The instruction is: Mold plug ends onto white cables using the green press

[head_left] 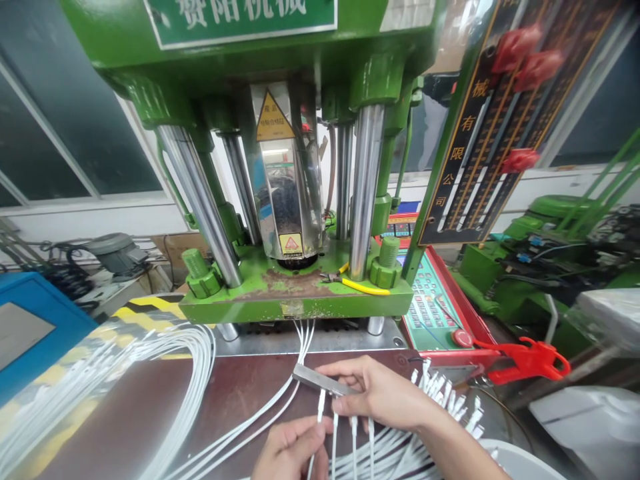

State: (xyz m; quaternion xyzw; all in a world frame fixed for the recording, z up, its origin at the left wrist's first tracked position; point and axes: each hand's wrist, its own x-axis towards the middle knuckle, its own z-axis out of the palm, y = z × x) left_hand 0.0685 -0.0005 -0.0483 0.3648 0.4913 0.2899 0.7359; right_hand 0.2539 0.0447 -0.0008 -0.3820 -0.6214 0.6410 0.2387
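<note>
Closest to me, the left hand point(290, 450) comes up from the bottom edge with thumb and forefinger pinched together on one thin white cable end point(320, 417), just below its small plug. The cable stands nearly upright, its plug pointing up toward the metal bar point(320, 380). Right above and a little to the right, the right hand point(385, 397) is clamped on that bar, fingers wrapped over its right half, the left end sticking out free. The bar's long axis runs left to right with the left end slightly farther away. Three or four more white cable ends point(354, 427) hang straight down from under it, side by side, so the pinched cable sits at the left of that row, directly under the bar. The left hand is the nearer one to the loose cable; the right only holds the bar.

Both hands work over a dark brown table point(150, 413). A loose bundle of white cables point(100, 380) loops across its left side, and a heap of plugs point(445, 393) lies just right of the right hand.

Beyond stands a green press point(295, 293) with shiny steel columns point(365, 187). A yellow warning triangle point(274, 117) sits on its guard, the print too small to read. Yellow-handled pliers point(350, 281) rest on its base. Right of it a red-edged keypad panel point(435, 307), and above that a dark plate point(460, 153) with gold Chinese characters, among them 械, 有, 限, 公, 司. The green sign at top carries white Chinese characters, cut off
</note>
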